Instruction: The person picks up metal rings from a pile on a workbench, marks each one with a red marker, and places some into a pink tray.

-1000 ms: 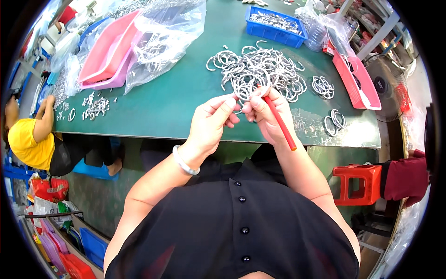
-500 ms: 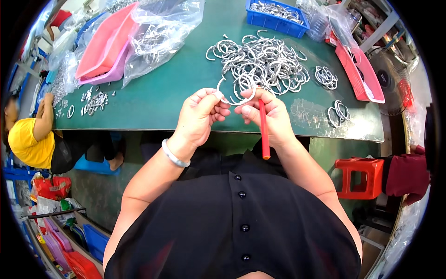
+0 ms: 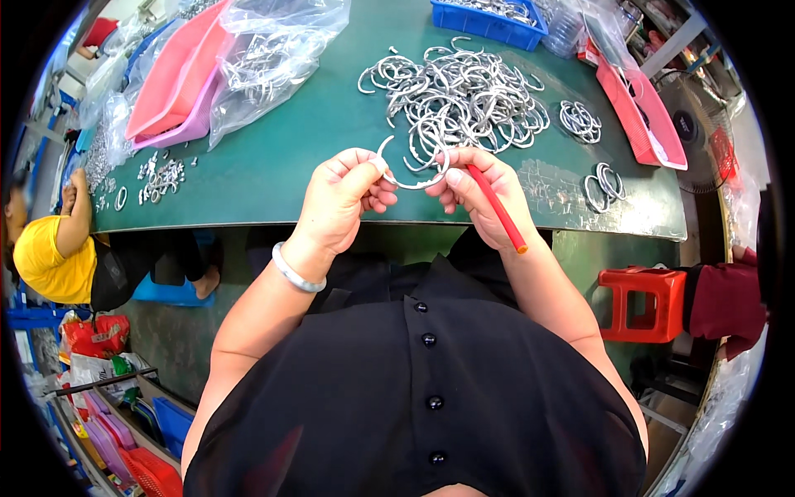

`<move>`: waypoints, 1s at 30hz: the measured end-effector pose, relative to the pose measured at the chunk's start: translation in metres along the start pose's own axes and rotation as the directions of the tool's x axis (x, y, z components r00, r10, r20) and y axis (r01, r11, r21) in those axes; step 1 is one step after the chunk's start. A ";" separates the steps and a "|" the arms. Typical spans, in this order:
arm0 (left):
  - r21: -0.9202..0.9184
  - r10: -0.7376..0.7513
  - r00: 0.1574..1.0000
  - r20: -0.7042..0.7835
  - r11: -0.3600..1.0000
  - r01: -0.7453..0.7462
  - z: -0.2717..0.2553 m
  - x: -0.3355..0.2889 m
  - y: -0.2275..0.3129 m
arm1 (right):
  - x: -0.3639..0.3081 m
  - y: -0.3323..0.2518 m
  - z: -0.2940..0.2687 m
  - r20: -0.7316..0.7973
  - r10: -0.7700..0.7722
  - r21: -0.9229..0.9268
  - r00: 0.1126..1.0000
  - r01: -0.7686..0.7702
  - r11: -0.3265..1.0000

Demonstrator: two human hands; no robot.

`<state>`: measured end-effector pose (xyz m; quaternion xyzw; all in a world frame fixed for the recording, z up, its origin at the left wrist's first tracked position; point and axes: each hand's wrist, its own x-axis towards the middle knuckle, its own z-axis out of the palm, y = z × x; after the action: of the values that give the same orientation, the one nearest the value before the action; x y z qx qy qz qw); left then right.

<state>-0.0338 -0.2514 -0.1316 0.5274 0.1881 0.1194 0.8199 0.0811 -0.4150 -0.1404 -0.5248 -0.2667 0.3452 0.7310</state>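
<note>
Between my hands is an open silver metal bangle, its gap facing away from me. My left hand pinches its left side between thumb and fingers. My right hand grips the right side and also carries a red pen-like stick, which slants down past the thumb. Just beyond the hands lies a big tangled heap of silver bangles on the green table. Smaller groups of bangles, one a round bundle and one a loose few, lie to the right.
A blue bin of metal pieces stands at the back. Pink trays and a clear plastic bag are at left, near small metal parts. A pink basket, a fan and a red stool are right. A person in yellow sits left.
The bangle has turned slightly between my fingers. The red stick has swung so its near end points further right. The view has shifted a little.
</note>
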 end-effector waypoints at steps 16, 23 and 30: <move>0.298 -0.124 0.992 -0.029 0.946 0.127 -0.003 0.018 -0.018 | -0.012 0.010 -0.030 -0.122 -0.169 -0.455 0.978 0.097 0.885; 0.409 -0.196 0.980 -0.027 0.893 0.189 -0.002 0.024 -0.015 | -0.020 0.026 -0.043 0.097 -0.349 -0.421 0.932 0.356 0.834; 0.395 -0.219 0.975 -0.025 0.894 0.211 -0.004 0.026 -0.016 | -0.024 0.028 -0.037 0.012 -0.185 -0.414 0.983 0.173 0.894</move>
<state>-0.0122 -0.2446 -0.1525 0.6593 0.2570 -0.0177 0.7064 0.0880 -0.4492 -0.1792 -0.6452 -0.3706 0.2049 0.6359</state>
